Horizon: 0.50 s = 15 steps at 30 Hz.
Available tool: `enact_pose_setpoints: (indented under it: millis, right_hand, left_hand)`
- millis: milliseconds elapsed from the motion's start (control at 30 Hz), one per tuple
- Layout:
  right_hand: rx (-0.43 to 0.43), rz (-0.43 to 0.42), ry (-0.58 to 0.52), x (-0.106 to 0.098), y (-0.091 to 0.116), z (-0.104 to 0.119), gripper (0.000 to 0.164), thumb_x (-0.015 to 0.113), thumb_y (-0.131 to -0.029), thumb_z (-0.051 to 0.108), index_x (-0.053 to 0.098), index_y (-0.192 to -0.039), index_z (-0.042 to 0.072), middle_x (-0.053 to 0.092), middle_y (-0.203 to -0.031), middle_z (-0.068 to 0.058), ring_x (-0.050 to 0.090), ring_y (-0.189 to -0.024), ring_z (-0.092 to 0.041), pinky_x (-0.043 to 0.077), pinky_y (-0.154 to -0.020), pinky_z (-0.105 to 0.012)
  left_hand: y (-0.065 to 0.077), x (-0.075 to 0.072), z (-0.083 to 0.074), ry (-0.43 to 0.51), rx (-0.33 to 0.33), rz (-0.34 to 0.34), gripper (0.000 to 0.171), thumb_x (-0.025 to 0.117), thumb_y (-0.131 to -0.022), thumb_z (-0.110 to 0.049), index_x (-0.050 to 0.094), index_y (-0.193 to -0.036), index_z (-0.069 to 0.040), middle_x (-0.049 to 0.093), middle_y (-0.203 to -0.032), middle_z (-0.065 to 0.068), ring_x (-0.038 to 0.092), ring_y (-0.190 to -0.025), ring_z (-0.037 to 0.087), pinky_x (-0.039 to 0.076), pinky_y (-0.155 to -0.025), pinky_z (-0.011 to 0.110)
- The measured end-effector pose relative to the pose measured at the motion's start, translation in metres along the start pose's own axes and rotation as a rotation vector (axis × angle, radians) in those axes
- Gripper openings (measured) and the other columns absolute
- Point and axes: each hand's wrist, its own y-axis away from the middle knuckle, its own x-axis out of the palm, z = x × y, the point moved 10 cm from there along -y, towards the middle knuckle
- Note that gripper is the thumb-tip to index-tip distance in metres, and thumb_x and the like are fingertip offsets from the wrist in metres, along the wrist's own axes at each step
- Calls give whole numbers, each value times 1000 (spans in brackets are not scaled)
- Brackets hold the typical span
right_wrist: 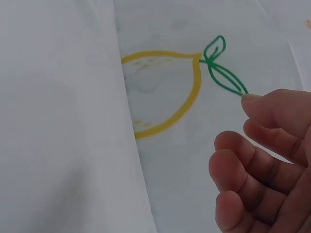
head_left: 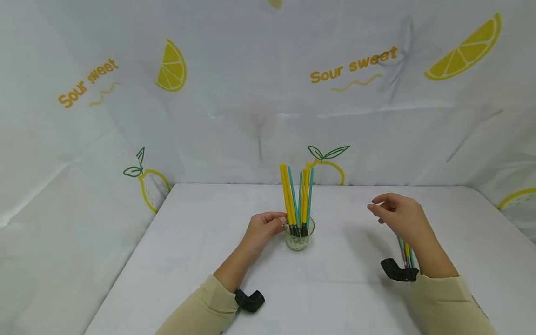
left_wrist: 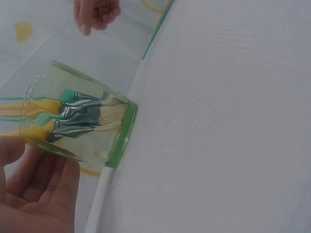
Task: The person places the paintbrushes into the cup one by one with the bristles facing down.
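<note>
The cup (left_wrist: 68, 77) is smooth, glossy glass, the brush ferrules (left_wrist: 80, 115) shiny metal.

- Two hands: left hand (head_left: 261, 229), right hand (head_left: 402, 215).
- Two sleeves (head_left: 205, 309), both beige.
- Two black wrist devices (head_left: 250, 301), one per arm.
- One glass (head_left: 298, 243).
- Three teal brushes (head_left: 310, 193) in it.
- Several yellow brushes (head_left: 286, 193) there, overlapping too closely for a sure count.
- At least three loose brushes (head_left: 406, 251), partly hidden: two teal, one yellow.
- One table (head_left: 188, 260).
- Two "Sour sweet" prints (head_left: 353, 65).
- Two full lemon slices (head_left: 465, 49).
- Three lemon outlines (head_left: 154, 188), partly visible.
</note>
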Motion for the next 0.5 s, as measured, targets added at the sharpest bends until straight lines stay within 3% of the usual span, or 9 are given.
enact_pose_setpoints:
  millis: [267, 500]
  right_hand:
    - [59, 36, 117, -26, 0, -51, 51, 56, -98, 45, 62, -118, -1, 72, -94, -14, 67, -78, -23, 47, -59, -28]
    - [226, 221, 164, -20, 4, -93, 50, 58, -96, 43, 61, -104, -6, 66, -76, -7, 58, -71, -23, 44, -55, -29]
  left_hand:
    - [0, -1, 3, -5, -13, -11, 29, 62, -95, -13, 67, -115, 6, 68, -118, 15, 68, -103, 16, 56, -95, 32]
    - [-1, -1, 1, -13, 6, -7, 30, 61, -95, -14, 67, -116, 7, 68, -119, 15, 68, -102, 16, 55, -96, 32]
